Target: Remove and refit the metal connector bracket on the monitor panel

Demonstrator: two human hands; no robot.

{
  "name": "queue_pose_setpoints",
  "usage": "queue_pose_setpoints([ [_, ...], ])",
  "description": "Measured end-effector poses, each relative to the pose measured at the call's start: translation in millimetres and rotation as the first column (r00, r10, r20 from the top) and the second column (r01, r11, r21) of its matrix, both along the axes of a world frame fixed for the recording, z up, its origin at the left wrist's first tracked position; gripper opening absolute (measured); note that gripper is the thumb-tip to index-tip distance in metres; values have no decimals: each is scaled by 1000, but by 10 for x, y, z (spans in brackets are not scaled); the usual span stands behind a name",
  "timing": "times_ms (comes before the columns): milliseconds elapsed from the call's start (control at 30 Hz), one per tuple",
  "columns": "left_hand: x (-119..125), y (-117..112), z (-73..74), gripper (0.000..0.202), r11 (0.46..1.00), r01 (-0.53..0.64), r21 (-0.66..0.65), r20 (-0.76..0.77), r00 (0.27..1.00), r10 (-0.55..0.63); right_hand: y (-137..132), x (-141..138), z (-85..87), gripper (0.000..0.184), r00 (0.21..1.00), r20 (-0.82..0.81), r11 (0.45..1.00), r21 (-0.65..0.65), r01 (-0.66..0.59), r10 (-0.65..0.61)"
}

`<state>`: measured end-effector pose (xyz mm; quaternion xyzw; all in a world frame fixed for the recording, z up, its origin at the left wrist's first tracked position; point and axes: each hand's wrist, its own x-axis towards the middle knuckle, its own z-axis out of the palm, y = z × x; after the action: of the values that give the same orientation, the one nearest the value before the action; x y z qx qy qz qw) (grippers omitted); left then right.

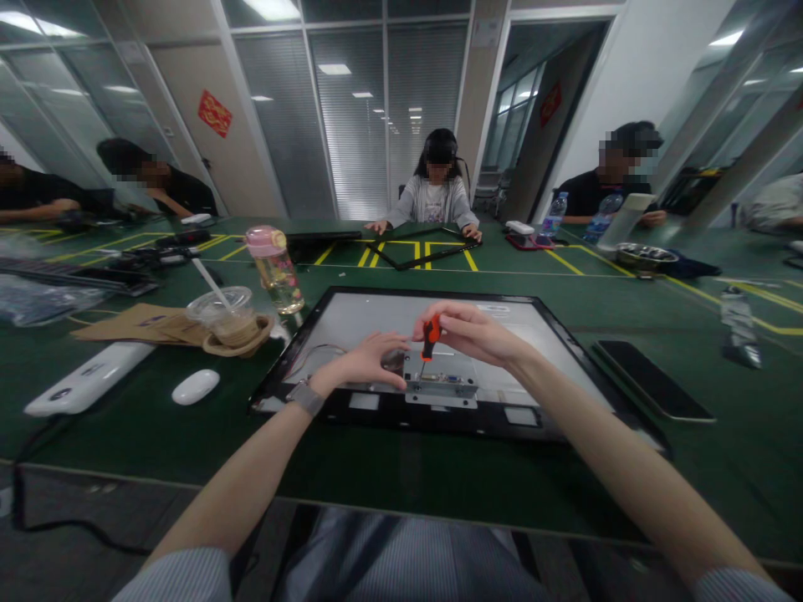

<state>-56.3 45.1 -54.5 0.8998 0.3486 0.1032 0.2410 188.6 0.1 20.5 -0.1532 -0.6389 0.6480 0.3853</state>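
Observation:
A red and black screwdriver is gripped in my right hand, its thin shaft pointing down at a metal bracket with connector ports. Whether the tip sits in a screw is too small to tell. The bracket lies on the near part of a flat display panel with a black frame and pale back. My left hand rests at the bracket's left end, thumb and fingers apart around a small dark part; whether it touches that part I cannot make out. Thin wires run left of this hand.
Left of the panel are a plastic cup, a pink-lidded bottle, a white mouse-like case and a long white device. A phone lies right. Across the green table, a person touches a black frame.

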Motion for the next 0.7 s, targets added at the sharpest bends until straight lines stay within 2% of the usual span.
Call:
queue_pose_setpoints([
  [200,-11,0,4,72,1000,-1,-8,-10,1000,0,41,4,-20,15,994,21,989,110,103,-106],
  [267,-18,4,0,73,1000,2,-8,-12,1000,-2,71,28,-44,14,992,27,987,107,124,-127],
  [400,-21,9,6,76,1000,-8,-21,-34,999,7,84,62,-42,26,994,55,993,74,95,-99],
  [700,-23,5,-4,74,1000,1,-6,-15,1000,-1,94,72,-24,12,994,31,981,167,101,-108],
])
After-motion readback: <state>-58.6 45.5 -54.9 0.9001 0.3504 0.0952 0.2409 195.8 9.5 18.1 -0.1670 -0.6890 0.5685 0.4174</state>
